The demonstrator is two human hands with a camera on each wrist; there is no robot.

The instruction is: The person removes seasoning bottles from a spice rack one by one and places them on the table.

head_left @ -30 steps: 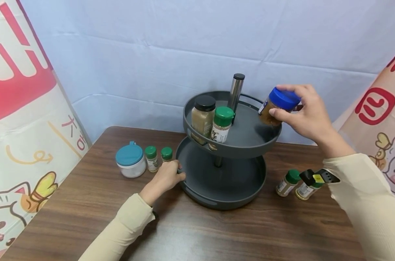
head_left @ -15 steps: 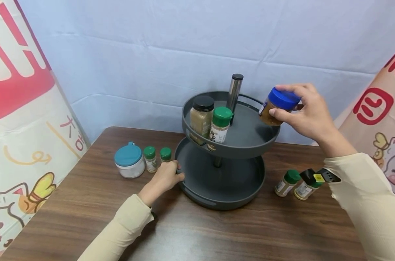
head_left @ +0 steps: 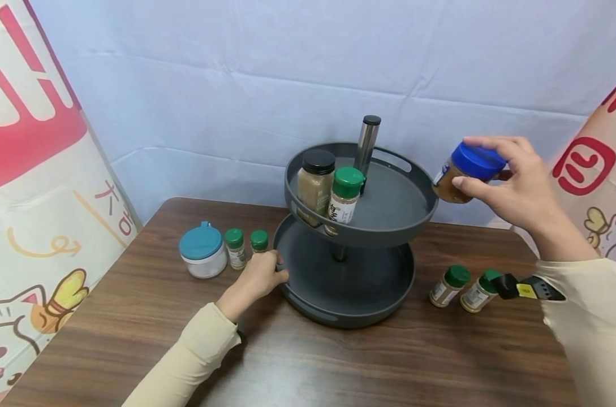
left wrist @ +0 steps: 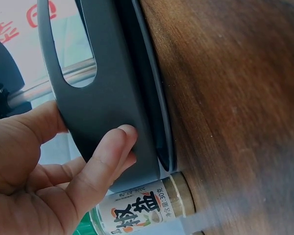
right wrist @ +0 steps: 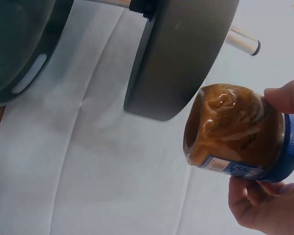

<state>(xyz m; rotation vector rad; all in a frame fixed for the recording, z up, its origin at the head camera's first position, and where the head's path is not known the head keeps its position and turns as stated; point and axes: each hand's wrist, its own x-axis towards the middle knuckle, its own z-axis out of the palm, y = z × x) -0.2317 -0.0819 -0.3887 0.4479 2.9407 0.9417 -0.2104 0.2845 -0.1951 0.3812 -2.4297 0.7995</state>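
Note:
Dark grey and two-tiered, a round turntable rack [head_left: 369, 288] stands on the table. My left hand [head_left: 257, 277] pinches the rim of its lower tray, thumb at the edge and fingers against the outer wall [left wrist: 83, 112]. Up beside the upper tray's right rim, my right hand [head_left: 524, 183] holds a jar of brown spread [right wrist: 230, 127] by its blue lid and side, tilted. On the upper tray [head_left: 394, 198] sit a black-lidded jar [head_left: 315, 189] of pale contents and a green-capped seasoning bottle [head_left: 343, 206]. The lower tray shows bare.
Left of the rack are a teal-lidded white container [head_left: 203, 251] and two green-capped small bottles [head_left: 235, 251], one partly behind my left hand. Two more green-capped bottles [head_left: 447, 287] stand at right, near my right wristband. A metal post [head_left: 367, 141] rises through the upper tray.
My right hand has carried the jar of brown spread rightward, from over the upper tray to outside its right rim. The left hand stays at the lower tray's rim.

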